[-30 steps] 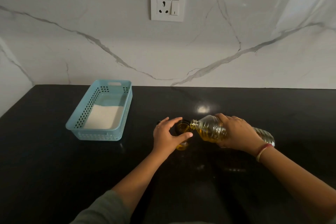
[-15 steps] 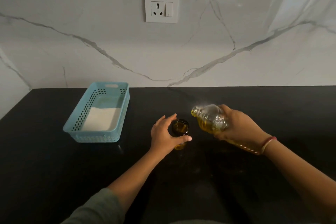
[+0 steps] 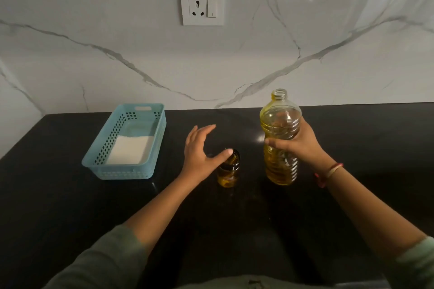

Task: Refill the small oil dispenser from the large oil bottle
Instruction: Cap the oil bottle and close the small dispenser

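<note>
The large clear oil bottle (image 3: 280,162) stands upright and uncapped on the black counter, right of centre, partly full of yellow oil. My right hand (image 3: 298,143) grips it round the middle. The small oil dispenser (image 3: 228,171), a dark glass jar with yellow oil inside and an open mouth, stands just left of the bottle. My left hand (image 3: 199,148) hovers over the jar's left side with fingers spread. Its thumb lies across the jar's rim; contact is unclear.
A light blue perforated basket (image 3: 98,155) with a white cloth inside sits at the left on the black counter (image 3: 70,206). A marble wall with a socket plate (image 3: 202,6) rises behind.
My right hand swung the bottle from tilted at the jar to upright and set it down to the jar's right. My left hand opened and released the jar.
</note>
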### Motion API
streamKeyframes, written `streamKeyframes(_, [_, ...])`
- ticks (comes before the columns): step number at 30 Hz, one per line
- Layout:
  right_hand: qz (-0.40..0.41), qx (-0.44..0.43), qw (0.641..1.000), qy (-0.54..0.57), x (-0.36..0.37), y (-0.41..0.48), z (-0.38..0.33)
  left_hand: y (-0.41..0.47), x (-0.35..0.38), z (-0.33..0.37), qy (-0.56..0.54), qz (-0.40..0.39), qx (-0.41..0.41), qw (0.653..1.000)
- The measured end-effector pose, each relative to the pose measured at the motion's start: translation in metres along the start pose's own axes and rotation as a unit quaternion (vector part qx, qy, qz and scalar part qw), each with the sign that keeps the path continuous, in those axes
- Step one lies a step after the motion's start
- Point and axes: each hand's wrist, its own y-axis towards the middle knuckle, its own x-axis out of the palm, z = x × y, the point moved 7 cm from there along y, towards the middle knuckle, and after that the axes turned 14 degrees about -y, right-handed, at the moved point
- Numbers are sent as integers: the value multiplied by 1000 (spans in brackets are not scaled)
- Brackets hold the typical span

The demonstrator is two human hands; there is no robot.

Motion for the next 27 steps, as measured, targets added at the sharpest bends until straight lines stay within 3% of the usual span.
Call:
streamKeyframes(8, [14, 12, 997, 77, 10, -3, 24, 37, 62, 75, -9, -40, 65, 997])
streamKeyframes(27, [38, -11, 995, 95, -17, -5, 50, 50, 153, 110, 10, -115, 98, 988])
